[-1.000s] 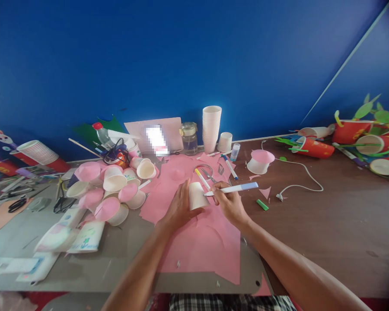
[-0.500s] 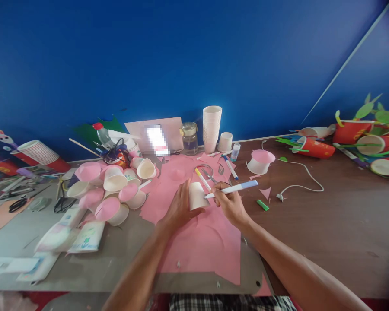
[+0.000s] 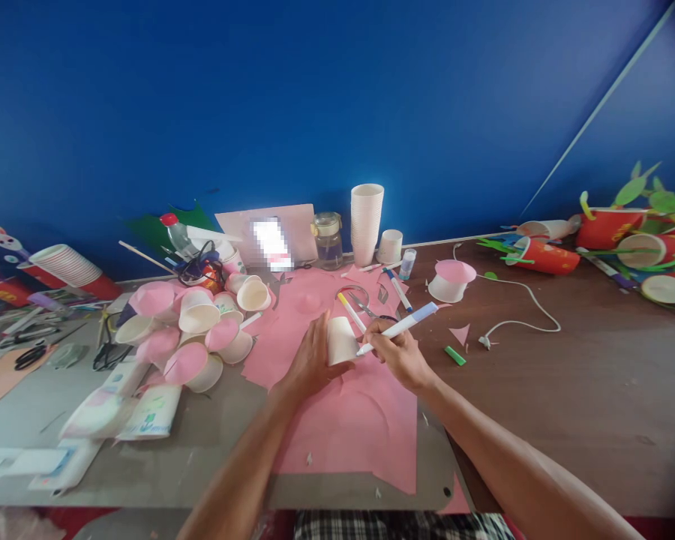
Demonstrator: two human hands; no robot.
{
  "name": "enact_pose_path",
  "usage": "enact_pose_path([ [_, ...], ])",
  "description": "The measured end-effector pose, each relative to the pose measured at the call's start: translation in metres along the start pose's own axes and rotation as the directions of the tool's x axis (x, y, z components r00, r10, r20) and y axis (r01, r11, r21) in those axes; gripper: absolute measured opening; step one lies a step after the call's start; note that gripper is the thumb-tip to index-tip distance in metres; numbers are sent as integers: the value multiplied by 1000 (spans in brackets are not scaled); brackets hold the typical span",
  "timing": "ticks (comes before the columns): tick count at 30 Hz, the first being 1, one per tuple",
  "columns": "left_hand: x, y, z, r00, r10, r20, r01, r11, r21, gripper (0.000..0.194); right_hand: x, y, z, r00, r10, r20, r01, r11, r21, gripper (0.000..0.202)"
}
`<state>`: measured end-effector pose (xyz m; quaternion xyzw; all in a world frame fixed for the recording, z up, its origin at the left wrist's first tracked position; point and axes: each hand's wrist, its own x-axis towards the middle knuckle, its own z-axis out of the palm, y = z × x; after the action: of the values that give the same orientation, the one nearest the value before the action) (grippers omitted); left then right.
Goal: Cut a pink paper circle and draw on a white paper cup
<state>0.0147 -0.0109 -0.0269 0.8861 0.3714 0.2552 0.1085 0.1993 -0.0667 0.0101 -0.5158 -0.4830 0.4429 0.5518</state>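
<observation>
A white paper cup (image 3: pixel 342 341) is gripped in my left hand (image 3: pixel 311 355), tilted above the pink paper (image 3: pixel 349 427). My right hand (image 3: pixel 397 352) pinches a white marker pen (image 3: pixel 400 325) with a pale blue end. The pen's tip touches or nearly touches the cup's right side, near its lower edge. Just behind the hands lie a yellow-ended marker (image 3: pixel 351 311) and a pair of scissors (image 3: pixel 365 306) on the pink paper. Off to the right, a paper cup topped with a pink paper cone (image 3: pixel 453 271) stands on the brown table.
Several pink-topped cups (image 3: pixel 205 330) crowd the left side. At the back are a tall stack of white cups (image 3: pixel 367 225), a glass jar (image 3: pixel 329 241) and a phone (image 3: pixel 272 244). A green pen cap (image 3: pixel 455 355) and a white cable (image 3: pixel 532 322) lie right, near red cups (image 3: pixel 551 255).
The marker's rear end has swung down and toward me on the right in the earlier frame's place, now tilting more steeply upward. Its tip has shifted slightly lower along the cup.
</observation>
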Motion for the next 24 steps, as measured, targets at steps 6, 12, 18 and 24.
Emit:
enact_pose_path([
  [6,0,0,2,1000,-5,-5,5,1000,-13,92,0,11,3,999,-4,-47,10,991,130,17],
  [12,1,0,1,1000,4,-18,-5,1000,-27,90,-4,3,6,998,-46,-38,48,998,51,17],
  [18,1,0,2,1000,7,-5,-7,1000,-17,92,-3,1,6,996,-83,-32,83,997,-4,16],
  [24,1,1,0,1000,3,12,-2,1000,-22,92,-4,-6,4,996,-78,-34,75,994,-82,15],
])
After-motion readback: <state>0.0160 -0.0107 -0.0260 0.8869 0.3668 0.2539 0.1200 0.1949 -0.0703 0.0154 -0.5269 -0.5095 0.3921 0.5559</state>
